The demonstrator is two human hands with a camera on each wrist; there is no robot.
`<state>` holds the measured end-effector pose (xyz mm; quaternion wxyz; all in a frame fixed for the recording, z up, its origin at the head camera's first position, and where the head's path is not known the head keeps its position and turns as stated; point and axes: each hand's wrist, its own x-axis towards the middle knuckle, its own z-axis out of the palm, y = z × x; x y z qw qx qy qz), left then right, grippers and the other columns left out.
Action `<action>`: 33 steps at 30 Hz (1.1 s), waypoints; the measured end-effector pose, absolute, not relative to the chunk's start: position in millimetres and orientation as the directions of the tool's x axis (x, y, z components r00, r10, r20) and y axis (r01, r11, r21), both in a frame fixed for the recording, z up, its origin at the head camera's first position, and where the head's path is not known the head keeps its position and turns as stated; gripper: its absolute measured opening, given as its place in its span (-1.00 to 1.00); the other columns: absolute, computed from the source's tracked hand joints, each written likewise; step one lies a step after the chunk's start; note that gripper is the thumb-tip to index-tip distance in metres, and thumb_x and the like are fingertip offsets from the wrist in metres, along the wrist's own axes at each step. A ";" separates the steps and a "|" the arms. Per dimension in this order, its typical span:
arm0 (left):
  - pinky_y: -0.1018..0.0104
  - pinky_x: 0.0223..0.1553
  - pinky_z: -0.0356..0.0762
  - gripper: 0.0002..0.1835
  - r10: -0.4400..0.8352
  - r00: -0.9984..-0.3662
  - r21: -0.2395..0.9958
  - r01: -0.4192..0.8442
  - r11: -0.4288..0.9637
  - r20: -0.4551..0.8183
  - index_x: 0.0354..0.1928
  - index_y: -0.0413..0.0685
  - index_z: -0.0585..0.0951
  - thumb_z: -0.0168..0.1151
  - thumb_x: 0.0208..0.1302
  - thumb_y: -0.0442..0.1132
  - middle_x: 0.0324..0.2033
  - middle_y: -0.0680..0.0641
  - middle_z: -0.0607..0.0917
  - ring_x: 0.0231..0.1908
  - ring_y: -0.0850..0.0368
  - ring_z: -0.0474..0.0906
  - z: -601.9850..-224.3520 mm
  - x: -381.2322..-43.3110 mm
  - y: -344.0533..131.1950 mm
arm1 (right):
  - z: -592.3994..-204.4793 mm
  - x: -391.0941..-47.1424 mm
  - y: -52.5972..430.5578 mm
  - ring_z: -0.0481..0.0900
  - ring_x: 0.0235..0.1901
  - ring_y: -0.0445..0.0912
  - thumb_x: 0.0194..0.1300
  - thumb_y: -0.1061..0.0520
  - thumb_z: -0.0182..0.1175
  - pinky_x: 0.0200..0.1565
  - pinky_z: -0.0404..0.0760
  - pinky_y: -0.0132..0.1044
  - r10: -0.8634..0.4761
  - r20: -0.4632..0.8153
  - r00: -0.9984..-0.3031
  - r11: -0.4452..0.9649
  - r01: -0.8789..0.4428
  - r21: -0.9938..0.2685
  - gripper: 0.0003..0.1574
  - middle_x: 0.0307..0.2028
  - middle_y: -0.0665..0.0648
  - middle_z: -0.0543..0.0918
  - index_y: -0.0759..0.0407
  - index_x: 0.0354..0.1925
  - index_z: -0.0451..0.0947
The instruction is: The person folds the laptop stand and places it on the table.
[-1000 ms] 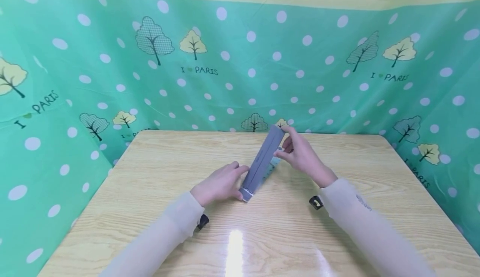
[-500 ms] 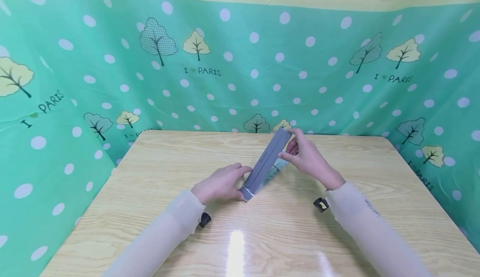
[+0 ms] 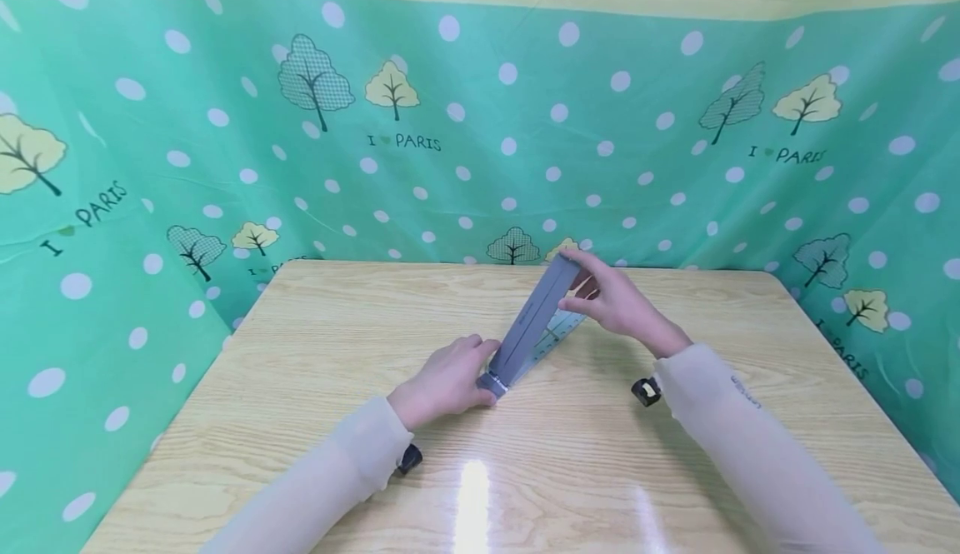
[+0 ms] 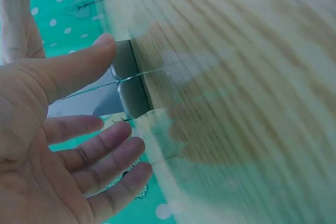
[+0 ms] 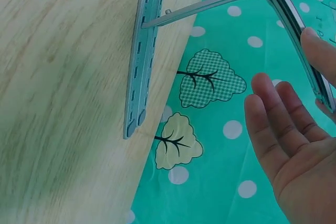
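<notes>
Head view: gray folding stand (image 3: 534, 316) was on the wooden table (image 3: 360, 312), between the hands. Its long top panel sloped up and away, marked by a lengthwise line and small illegible lettering; the paler, slotted base (image 3: 546, 346) lay beneath, the two forming a narrow V. Left hand (image 3: 446, 379) pinched the low, hinged end between thumb and index finger; right hand (image 3: 615, 297) pinched the raised end. Patterned green curtain (image 3: 480, 96) hung behind.

Left wrist view: low end showed a two-part gray lip (image 4: 134, 87) with rounded corners, thumb and index finger at opposite sides, remaining fingers spread.

Right wrist view: thin metal strut (image 5: 210, 8) joined base and panel; thumb lay against the panel, other fingers extended.
</notes>
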<state>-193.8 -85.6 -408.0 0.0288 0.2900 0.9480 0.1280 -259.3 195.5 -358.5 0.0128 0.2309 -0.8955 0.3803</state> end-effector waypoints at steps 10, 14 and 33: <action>0.35 -0.34 0.46 -0.09 0.527 -0.850 0.356 0.487 0.797 -0.019 0.34 0.01 0.37 0.55 -0.14 -0.09 -0.18 -0.03 0.54 -0.27 0.17 0.43 -407.5 -200.3 -89.7 | -363.3 -250.6 195.9 0.57 -0.33 -0.07 0.14 0.05 0.39 -0.17 0.60 -0.18 -0.350 0.223 -0.910 0.591 -0.399 -0.701 0.01 -0.30 0.08 0.58 0.04 0.43 0.09; 0.30 -0.27 0.47 -0.10 0.540 -0.841 0.354 0.493 0.794 -0.039 0.36 0.09 0.36 0.54 -0.12 -0.16 -0.13 -0.06 0.55 -0.22 0.14 0.45 -406.5 -206.7 -94.7 | -365.1 -243.6 194.8 0.57 -0.37 -0.07 0.10 0.07 0.42 -0.22 0.61 -0.19 -0.308 0.247 -0.919 0.581 -0.387 -0.716 -0.01 -0.35 0.09 0.59 0.06 0.38 0.14; 0.20 -0.07 0.50 -0.13 0.608 -0.783 0.375 0.529 0.761 -0.128 0.39 0.28 0.30 0.41 0.01 -0.38 -0.03 -0.08 0.50 -0.10 0.08 0.48 -402.2 -238.9 -108.6 | -370.1 -213.7 178.1 0.58 -0.50 -0.07 0.08 0.09 0.43 -0.45 0.59 -0.21 -0.169 0.277 -0.946 0.572 -0.323 -0.754 0.02 -0.52 0.07 0.62 0.17 0.32 0.03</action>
